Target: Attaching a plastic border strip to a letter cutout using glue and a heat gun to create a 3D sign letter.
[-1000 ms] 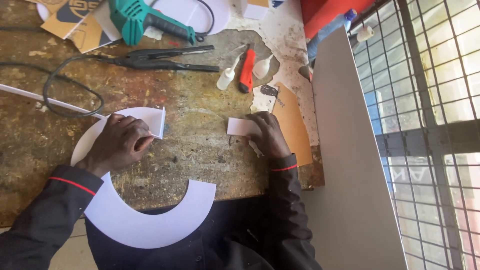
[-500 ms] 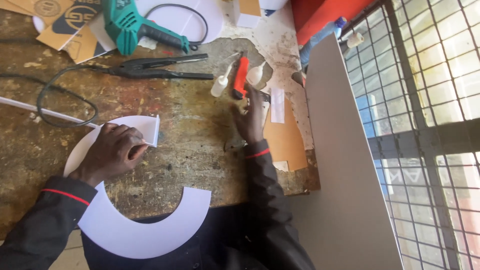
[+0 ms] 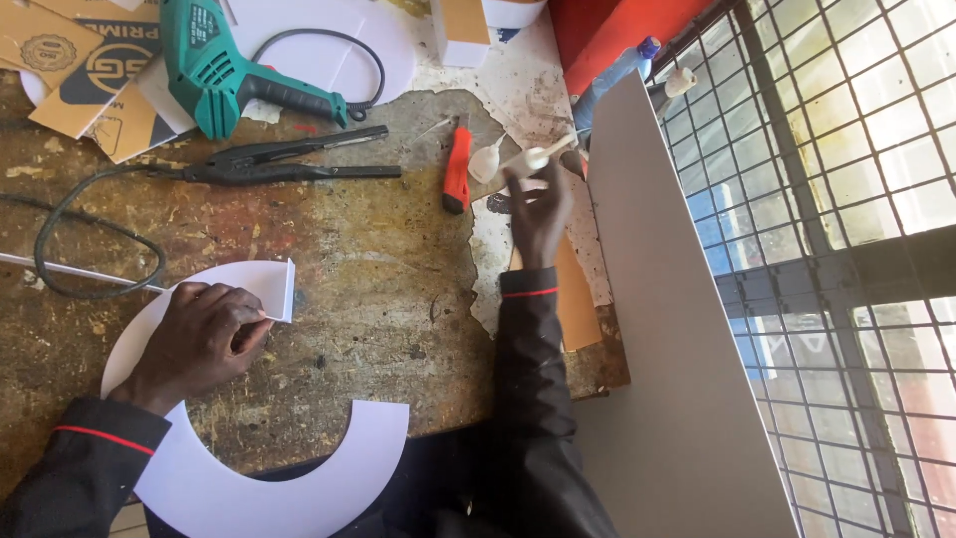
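White plastic, cut to a C-shaped ring [image 3: 214, 478], lies on the stained workbench [image 3: 378, 269] under my left hand [image 3: 199, 339]; my fingers are curled and press flat on its upper end, beside a small upright white strip [image 3: 284, 289]. My right hand [image 3: 538, 209] reaches far across the bench, fingers pinched round a small white glue bottle [image 3: 538, 157], lifting it near the orange utility knife [image 3: 457, 169]. Black pliers [image 3: 289, 164] and a green power drill [image 3: 224, 75] lie beyond.
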